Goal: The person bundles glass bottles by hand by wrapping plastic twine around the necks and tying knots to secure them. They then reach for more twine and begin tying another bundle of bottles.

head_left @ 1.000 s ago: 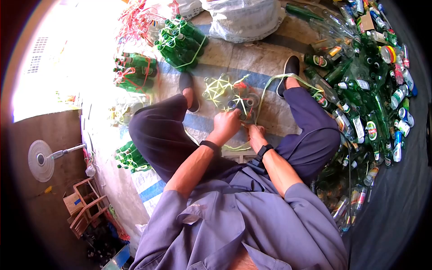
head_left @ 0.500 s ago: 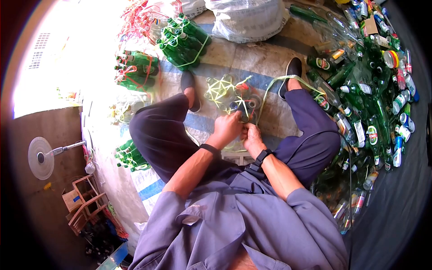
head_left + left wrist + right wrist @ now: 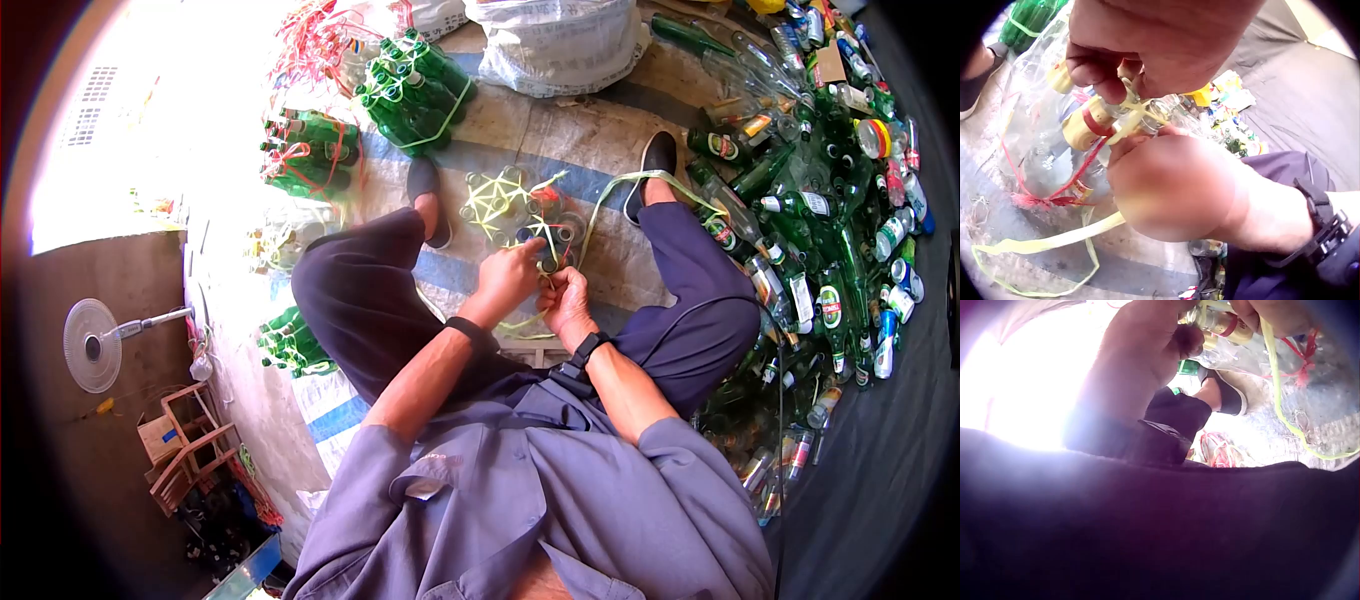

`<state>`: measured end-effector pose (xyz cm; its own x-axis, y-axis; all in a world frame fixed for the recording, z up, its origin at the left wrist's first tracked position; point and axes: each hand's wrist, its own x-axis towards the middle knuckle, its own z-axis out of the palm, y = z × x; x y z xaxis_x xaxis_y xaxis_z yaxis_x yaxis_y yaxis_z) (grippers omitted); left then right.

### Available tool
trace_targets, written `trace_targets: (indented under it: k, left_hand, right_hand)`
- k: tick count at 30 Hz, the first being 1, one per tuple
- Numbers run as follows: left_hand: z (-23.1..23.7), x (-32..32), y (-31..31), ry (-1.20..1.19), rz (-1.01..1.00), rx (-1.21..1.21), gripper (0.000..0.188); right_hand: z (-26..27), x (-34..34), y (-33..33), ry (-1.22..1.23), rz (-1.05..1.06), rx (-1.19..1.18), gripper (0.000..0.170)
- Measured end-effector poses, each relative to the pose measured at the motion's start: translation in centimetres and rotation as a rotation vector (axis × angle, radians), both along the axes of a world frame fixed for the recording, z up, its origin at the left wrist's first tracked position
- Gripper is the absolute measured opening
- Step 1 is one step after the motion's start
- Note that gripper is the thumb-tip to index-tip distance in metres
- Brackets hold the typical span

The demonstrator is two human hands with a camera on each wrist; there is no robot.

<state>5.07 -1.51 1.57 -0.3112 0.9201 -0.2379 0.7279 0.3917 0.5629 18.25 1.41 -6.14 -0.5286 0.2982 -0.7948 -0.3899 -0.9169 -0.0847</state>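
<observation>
Between the feet stands a bundle of clear glass bottles [image 3: 572, 228], mouths up, with yellow-green plastic twine [image 3: 492, 200] laced star-like over the necks. My left hand [image 3: 508, 278] is at the bundle's near edge, fingers curled at a bottle mouth and pinching the twine there. Close beside it, my right hand [image 3: 566, 298] pinches the same twine. In the left wrist view the twine crosses a bottle neck with gold foil [image 3: 1082, 125], and a loose length trails below the right hand [image 3: 1172, 187]. Red string [image 3: 1079, 178] also loops round the bottles.
Green bottle bundles [image 3: 415, 95] stand at the far left, near tangled red string [image 3: 310, 45]. A white sack [image 3: 555, 45] sits ahead. Loose bottles and cans [image 3: 820, 230] are heaped on the right. A fan [image 3: 92, 345] stands at left. Twine crosses by the right shoe [image 3: 658, 160].
My right hand has come up and closer to the left hand at the bottle necks, then shifted slightly. The left hand stays at nearly the same bottle. The head view has drifted slightly.
</observation>
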Motion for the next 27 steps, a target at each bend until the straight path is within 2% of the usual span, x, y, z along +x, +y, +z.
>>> trace_targets:
  k: [8, 14, 21, 27]
  left_hand:
    - [-0.1, -0.9, 2.4, 0.098, -0.182, -0.273, 0.039]
    - [0.4, -0.5, 3.0, 0.129, -0.151, -0.347, 0.041]
    - [0.4, -0.2, 2.4, 0.107, -0.103, -0.251, 0.035]
    - [0.1, 0.3, 1.6, 0.186, -0.079, -0.172, 0.032]
  right_hand:
    - [-0.4, 0.0, 0.0, 0.011, -0.015, 0.011, 0.014]
    - [-0.6, 0.1, -0.2, 0.023, -0.026, 0.030, 0.011]
    - [0.2, -0.2, -0.2, 0.004, -0.032, 0.011, 0.009]
    - [1.8, -0.2, 0.0, 0.004, -0.049, -0.008, 0.009]
